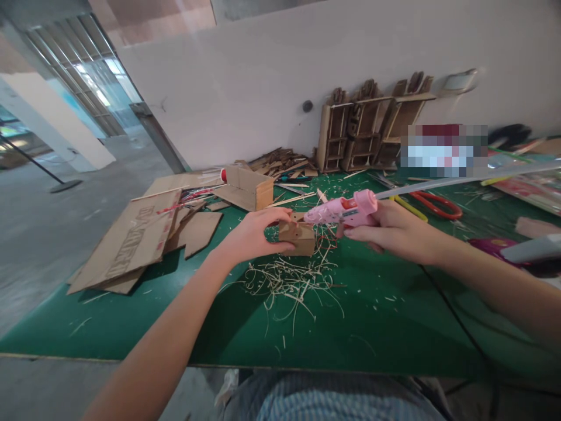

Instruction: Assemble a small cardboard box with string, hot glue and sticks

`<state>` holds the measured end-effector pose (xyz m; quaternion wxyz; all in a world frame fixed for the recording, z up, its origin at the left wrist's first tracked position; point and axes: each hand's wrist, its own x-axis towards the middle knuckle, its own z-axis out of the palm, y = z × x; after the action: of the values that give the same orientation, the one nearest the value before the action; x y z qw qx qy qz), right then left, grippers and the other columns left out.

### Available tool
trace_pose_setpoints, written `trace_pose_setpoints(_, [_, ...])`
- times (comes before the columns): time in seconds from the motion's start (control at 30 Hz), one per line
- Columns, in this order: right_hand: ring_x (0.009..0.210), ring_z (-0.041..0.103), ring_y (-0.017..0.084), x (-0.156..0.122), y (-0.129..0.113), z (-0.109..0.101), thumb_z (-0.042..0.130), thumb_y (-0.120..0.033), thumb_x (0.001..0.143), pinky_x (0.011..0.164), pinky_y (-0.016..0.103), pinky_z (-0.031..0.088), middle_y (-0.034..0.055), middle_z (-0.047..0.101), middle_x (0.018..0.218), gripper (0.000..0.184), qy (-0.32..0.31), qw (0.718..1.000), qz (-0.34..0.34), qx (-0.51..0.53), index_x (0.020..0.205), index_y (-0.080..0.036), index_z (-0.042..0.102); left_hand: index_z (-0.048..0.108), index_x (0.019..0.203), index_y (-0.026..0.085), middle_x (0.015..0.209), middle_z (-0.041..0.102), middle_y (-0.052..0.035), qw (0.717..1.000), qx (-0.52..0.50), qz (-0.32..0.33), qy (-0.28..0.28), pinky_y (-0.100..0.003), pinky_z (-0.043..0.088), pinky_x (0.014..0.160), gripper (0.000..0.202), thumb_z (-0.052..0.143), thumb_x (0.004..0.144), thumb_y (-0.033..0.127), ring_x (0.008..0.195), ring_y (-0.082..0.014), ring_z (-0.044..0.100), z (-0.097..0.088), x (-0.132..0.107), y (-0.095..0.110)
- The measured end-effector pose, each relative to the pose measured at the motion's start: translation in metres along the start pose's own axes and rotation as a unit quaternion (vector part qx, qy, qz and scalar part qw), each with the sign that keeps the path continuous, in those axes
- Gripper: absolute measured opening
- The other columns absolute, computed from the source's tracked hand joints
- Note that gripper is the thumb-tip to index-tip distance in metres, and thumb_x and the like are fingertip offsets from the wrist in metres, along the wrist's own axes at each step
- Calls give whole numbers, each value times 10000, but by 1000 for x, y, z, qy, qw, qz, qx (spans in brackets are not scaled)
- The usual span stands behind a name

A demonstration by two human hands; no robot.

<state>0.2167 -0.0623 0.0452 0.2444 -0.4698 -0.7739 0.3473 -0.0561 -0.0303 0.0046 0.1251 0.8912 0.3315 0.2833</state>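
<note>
My left hand (258, 235) grips a small cardboard box (301, 242) by its left side, thumb in front and fingers behind. A pink hot glue gun (346, 210) is in my right hand (390, 228), fingers wrapped round its handle. Its nozzle points left and meets the top of the box, though I cannot tell if it touches. A long clear glue stick (464, 180) sticks out of the gun's back end toward the right. Beneath and in front of the box lies a tangle of thin pale shavings (293, 283) on the green tabletop (350, 327).
Flat cardboard sheets (127, 240) lie at the left, with a folded cardboard piece (249, 190) behind my left hand. Cardboard racks (355, 131) lean on the wall. Red-handled scissors (438, 204) lie beyond my right hand. A black cord (456, 310) runs off the front edge.
</note>
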Motion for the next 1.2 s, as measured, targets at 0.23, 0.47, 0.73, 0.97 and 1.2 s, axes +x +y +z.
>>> trace_pose_setpoints(0.23, [414, 396, 94, 2, -1, 2, 591, -343, 770, 419, 255, 314, -56, 414, 453, 208, -4, 1000, 27, -11, 654, -204, 488, 584, 1073, 241, 1283, 614, -64, 1000, 3, 5, 2, -391, 521, 944, 392, 744, 739, 369, 1159, -220, 599, 0, 0, -1])
trace_pose_setpoints(0.47, [427, 383, 98, 1, 0, 1, 569, -341, 763, 438, 272, 302, -48, 393, 461, 279, -13, 999, 29, -18, 585, -210, 400, 583, 1073, 240, 1265, 624, -78, 1000, -2, 7, 5, -414, 522, 948, 404, 751, 729, 370, 1154, -239, 604, 1, -1, -3])
trace_pose_setpoints(0.73, [528, 411, 118, 4, 0, 3, 521, -327, 788, 560, 298, 345, -30, 398, 517, 294, 0, 996, -29, -85, 552, -201, 399, 594, 1061, 232, 1269, 624, -81, 1000, -14, 0, 6, -418, 507, 970, 394, 753, 730, 374, 1171, -241, 597, 2, -1, -3])
trace_pose_setpoints(0.97, [569, 438, 134, 4, -5, -5, 537, -336, 776, 554, 303, 349, -19, 425, 595, 234, 6, 987, -33, -157, 610, -198, 448, 596, 1057, 229, 1273, 618, -87, 999, -41, -22, 13, -410, 533, 924, 399, 758, 722, 372, 1137, -244, 613, 4, -1, -3])
trace_pose_setpoints(1.2, [535, 461, 127, 8, -8, -12, 572, -400, 758, 519, 305, 360, -6, 492, 622, 232, 9, 991, 16, -132, 671, -186, 554, 599, 1050, 235, 1264, 623, -79, 998, -59, -33, 18, -412, 534, 919, 391, 767, 707, 322, 1115, -234, 621, 5, -1, -3])
